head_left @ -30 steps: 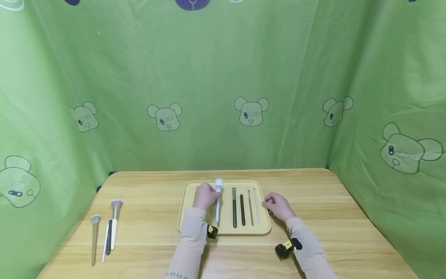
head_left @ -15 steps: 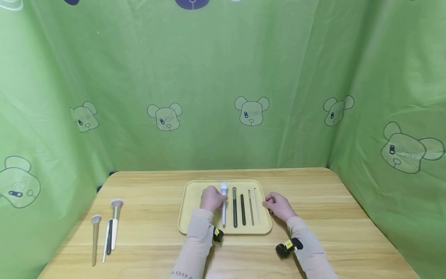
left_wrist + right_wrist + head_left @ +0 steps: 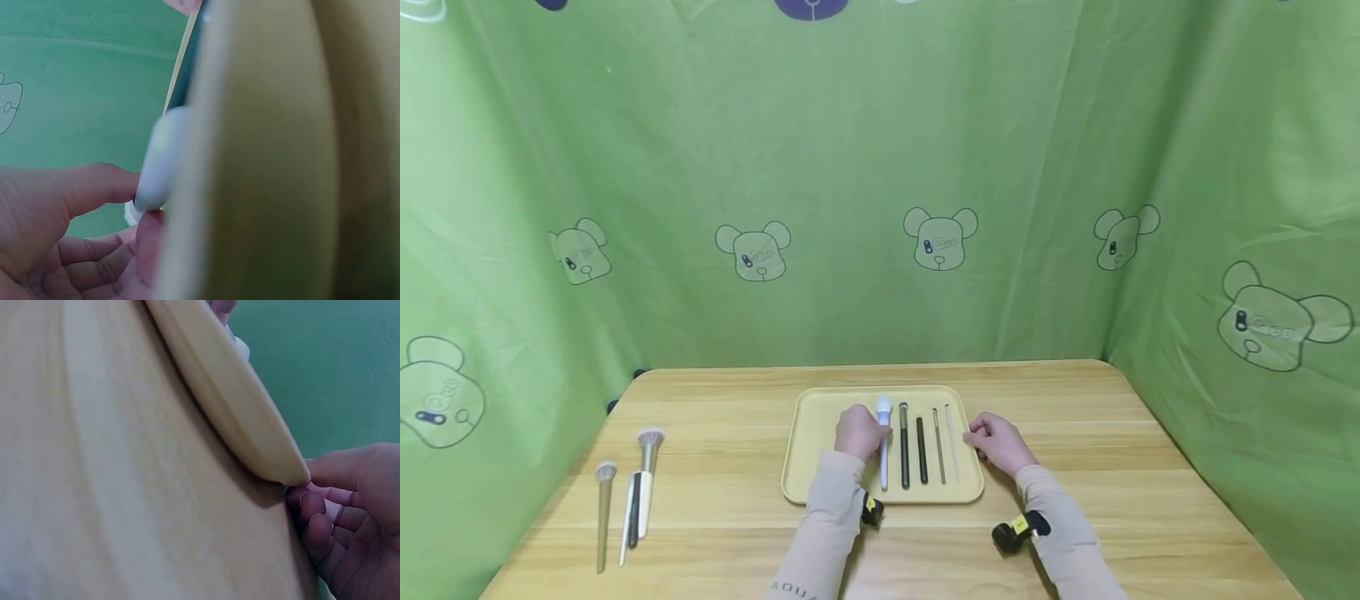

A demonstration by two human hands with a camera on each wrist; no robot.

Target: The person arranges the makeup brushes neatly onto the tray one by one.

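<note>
A pale lavender makeup brush (image 3: 883,458) with a fluffy white head lies lengthwise over the yellow tray (image 3: 820,442), head toward the back. My left hand (image 3: 859,432) pinches its handle between thumb and fingers; the left wrist view shows the thumb on the rounded handle (image 3: 164,159). At the tray's right side, my right hand (image 3: 998,443) grips the rim, with the thumb over it and fingertips at its underside in the right wrist view. Right of the held brush lie a dark-handled brush (image 3: 905,454), a shorter black one (image 3: 922,454), a thin brown one (image 3: 940,454) and a thin pale one (image 3: 952,446).
On the wooden table's left side lie a brown-handled brush (image 3: 604,521), a slim white one (image 3: 626,525), a black one (image 3: 635,512) and a large white-handled one (image 3: 647,492). A green curtain (image 3: 850,308) encloses the table's back and sides.
My left hand has moved right and slightly nearer with the lavender brush, bringing it down beside the dark-handled one. My right hand has stayed at the tray's rim.
</note>
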